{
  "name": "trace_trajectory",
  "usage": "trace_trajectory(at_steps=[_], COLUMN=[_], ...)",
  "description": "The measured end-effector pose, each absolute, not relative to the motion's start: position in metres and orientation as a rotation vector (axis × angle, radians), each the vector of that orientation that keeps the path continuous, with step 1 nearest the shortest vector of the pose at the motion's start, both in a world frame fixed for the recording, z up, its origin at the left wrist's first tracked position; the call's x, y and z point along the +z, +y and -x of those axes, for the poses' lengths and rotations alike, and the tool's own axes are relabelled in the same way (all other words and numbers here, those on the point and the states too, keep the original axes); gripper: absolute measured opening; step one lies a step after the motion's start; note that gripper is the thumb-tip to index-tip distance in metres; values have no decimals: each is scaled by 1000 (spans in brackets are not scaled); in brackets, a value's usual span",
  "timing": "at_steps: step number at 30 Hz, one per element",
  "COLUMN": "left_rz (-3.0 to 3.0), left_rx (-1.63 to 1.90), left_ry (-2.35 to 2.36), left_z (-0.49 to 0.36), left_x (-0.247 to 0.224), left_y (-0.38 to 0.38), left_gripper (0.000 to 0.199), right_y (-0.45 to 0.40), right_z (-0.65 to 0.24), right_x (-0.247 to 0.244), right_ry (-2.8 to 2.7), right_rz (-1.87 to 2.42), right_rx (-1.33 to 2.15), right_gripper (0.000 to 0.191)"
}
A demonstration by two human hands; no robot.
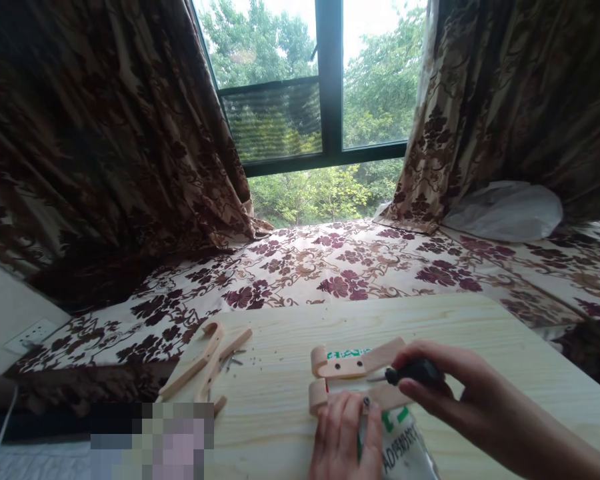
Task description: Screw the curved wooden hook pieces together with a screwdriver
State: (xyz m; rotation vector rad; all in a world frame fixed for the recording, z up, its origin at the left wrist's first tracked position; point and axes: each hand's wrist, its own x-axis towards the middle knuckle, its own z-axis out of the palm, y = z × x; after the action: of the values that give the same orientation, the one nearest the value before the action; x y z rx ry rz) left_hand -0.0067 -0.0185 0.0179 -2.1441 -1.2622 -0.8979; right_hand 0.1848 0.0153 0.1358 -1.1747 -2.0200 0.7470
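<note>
My right hand point(460, 393) is closed around the black handle of a screwdriver point(423, 373). Its metal shaft points left, with the tip over the gap between two curved wooden hooks. The farther wooden hook point(347, 367) has two dark screw heads or holes showing. Across the nearer wooden hook point(319, 396) lie the fingers of my left hand point(347, 433), pressed together and holding it down; the thumb is hidden. A small screw point(367, 402) shows beside the left fingertips. Both hooks rest on a plastic packet point(405, 443) with green and black print.
More curved wooden pieces point(195, 367) lie on the left of the pale wooden board point(275, 427), with several loose screws point(234, 360) beside them. Behind are a floral-covered ledge point(300, 267), patterned curtains, a window and a white plastic bag point(505, 210). A blurred patch covers the lower left.
</note>
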Motion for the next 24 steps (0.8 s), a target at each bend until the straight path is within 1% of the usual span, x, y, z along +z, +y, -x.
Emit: trace_trajectory(at_steps=[3, 7, 11, 18, 24], left_rz=[2160, 2220, 2275, 2257, 2246], left_rx=[-915, -933, -927, -950, -936], left_ry=[-1286, -1278, -1233, -1201, -1172], left_z=[7, 9, 12, 13, 13], left_x=[16, 15, 13, 8, 7], left_y=[-19, -20, -19, -16, -14], left_gripper=[42, 35, 50, 62, 63], right_y=[12, 9, 6, 5, 6], right_z=[-183, -182, -183, -183, -183], right_x=[135, 130, 128, 133, 132], right_ry=[-2005, -1997, -1987, -1987, -2013], right_rz=[1150, 1137, 1166, 1151, 1169], right_rx=[754, 781, 800, 819, 809], right_gripper=[17, 16, 17, 17, 19])
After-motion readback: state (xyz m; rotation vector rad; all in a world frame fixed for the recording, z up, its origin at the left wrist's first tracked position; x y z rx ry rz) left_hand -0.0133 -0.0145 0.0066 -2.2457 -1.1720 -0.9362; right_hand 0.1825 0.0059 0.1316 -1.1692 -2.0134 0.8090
